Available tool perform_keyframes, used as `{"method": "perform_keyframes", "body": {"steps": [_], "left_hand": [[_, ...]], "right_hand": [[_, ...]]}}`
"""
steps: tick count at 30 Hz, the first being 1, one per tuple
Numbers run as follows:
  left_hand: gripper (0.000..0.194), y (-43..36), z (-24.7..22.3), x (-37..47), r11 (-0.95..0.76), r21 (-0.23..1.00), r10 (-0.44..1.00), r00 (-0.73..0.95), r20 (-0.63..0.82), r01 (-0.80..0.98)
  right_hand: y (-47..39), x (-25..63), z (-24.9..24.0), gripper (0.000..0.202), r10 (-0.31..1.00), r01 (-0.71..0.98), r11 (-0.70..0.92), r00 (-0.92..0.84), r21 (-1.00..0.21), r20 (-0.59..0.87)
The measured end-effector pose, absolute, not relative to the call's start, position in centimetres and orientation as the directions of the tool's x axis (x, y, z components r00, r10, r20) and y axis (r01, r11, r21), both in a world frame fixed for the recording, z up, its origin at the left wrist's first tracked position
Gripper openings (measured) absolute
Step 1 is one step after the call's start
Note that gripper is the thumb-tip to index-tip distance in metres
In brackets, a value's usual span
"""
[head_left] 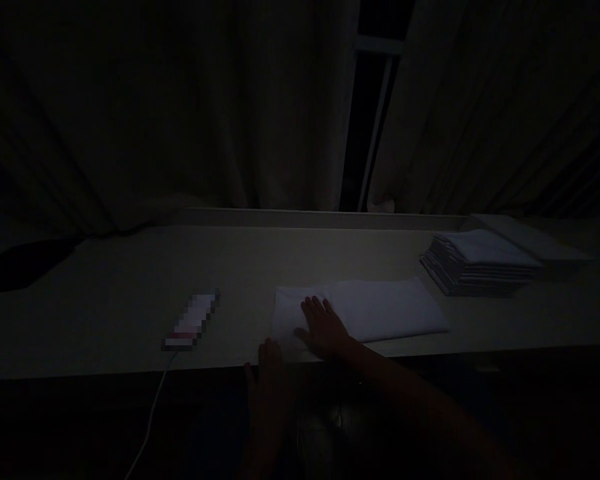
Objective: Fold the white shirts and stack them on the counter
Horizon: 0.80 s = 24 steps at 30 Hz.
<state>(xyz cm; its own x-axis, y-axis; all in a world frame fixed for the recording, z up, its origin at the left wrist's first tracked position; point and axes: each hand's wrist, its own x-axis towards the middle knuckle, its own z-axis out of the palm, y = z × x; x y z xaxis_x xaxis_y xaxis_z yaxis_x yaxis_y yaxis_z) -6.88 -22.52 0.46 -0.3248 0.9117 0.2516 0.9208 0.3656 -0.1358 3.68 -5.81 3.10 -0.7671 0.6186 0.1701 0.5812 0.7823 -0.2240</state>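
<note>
A white folded cloth (390,309) lies flat and lengthwise near the front edge of the pale table. My right hand (324,328) rests palm down on its left part, fingers spread. At the table's front edge, by the cloth's lower left corner, is my left hand (271,380), its fingers stretched out and its thumb apart. It holds nothing. The scene is very dark, so whether the left fingertips touch the cloth cannot be made out.
A stack of folded white cloths (480,260) stands at the right, before a pale box (535,239). A blurred phone-like device (194,320) with a cable (153,407) lies left. Curtains (280,100) hang behind the table (105,300). A dark object (25,265) is far left.
</note>
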Motion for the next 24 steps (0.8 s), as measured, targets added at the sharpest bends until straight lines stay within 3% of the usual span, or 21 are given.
{"method": "perform_keyframes", "body": {"steps": [6, 12, 16, 19, 24], "left_hand": [[0.064, -22.5, -0.4, -7.3, 0.333, -0.145, 0.921, -0.289, 0.26, 0.932], [0.071, -21.4, 0.1, -8.0, 0.356, -0.014, 0.892, -0.336, 0.302, 0.934], [0.062, -17.8, 2.5, -9.4, 0.235, 0.041, 0.908, -0.235, 0.347, 0.971], [0.06, -13.8, 3.1, -11.2, 0.186, 0.071, 0.943, -0.198, 0.266, 0.98], [0.072, -9.4, 1.2, -13.7, 0.231, 0.106, 0.96, -0.244, 0.136, 0.967]], "right_hand": [[-3.5, 8.4, 3.3, 0.077, 0.649, 0.623, 0.761, -0.737, -0.182, 0.19], [-3.7, 9.2, 4.0, 0.073, 0.598, 0.586, 0.8, -0.764, -0.127, 0.243], [-6.0, 7.8, 3.9, 0.068, 0.56, 0.545, 0.827, -0.782, -0.136, 0.274], [-7.2, 7.5, 3.5, 0.067, 0.559, 0.538, 0.829, -0.788, -0.154, 0.256], [-7.3, 8.1, 3.1, 0.068, 0.578, 0.549, 0.815, -0.787, -0.184, 0.214]]}}
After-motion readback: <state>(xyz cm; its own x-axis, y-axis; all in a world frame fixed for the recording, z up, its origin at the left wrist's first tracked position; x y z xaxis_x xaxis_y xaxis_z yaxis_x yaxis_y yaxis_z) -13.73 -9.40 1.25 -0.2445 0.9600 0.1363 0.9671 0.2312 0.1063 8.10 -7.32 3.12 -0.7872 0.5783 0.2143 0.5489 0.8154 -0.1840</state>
